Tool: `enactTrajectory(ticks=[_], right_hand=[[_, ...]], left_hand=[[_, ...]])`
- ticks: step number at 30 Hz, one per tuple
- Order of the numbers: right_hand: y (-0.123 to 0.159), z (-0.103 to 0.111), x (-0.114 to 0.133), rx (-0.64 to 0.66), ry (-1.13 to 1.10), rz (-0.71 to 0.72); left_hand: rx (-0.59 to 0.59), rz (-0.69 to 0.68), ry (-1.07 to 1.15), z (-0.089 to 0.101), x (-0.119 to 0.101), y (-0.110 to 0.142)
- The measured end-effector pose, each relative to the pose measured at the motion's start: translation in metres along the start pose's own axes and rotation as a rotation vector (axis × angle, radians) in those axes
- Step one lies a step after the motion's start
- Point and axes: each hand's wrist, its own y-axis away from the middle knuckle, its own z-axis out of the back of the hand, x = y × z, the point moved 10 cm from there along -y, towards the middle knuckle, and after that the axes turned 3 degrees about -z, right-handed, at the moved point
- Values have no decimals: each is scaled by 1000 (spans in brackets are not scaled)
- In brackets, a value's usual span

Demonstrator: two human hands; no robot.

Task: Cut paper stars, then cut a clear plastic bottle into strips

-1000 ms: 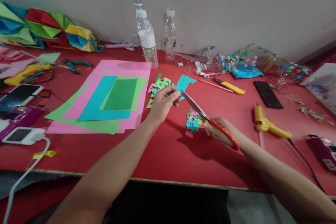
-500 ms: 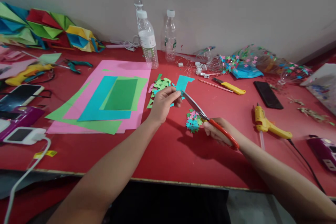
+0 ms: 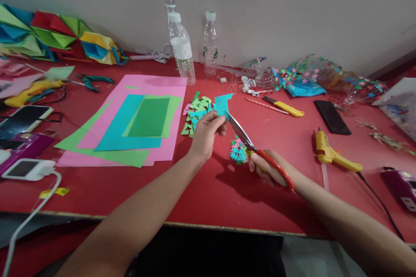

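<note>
My left hand [image 3: 208, 132] pinches a piece of blue paper [image 3: 222, 103] between thumb and fingertips. The paper's upper part sticks out beyond the fingers, and a small blue tip shows at the thumb. In my right hand [image 3: 264, 169] is a pair of scissors [image 3: 240, 130] with red handles, its blade tips right at the paper beside my left thumb. Below the blades lies a small heap of blue, pink and green paper stars [image 3: 238, 151]. Green and blue paper scraps [image 3: 199, 108] lie behind my left hand, partly covered by it.
Coloured paper sheets [image 3: 112, 127] lie stacked to the left. Plastic bottles [image 3: 183, 58] stand near the wall. On the right are a yellow utility knife [image 3: 289, 108], a black phone [image 3: 331, 117] and a yellow glue gun [image 3: 336, 156] with a cord. The table edge is close in front.
The blue paper has turned and shifted left in my left hand. Both hands have moved slightly down, with the scissors still at the paper.
</note>
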Motion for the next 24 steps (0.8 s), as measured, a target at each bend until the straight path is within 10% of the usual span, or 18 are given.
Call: enactTrajectory(ticks=[24], right_hand=[[-2, 8, -1, -41, 84, -43]], left_hand=[[53, 16, -35, -4, -1, -2]])
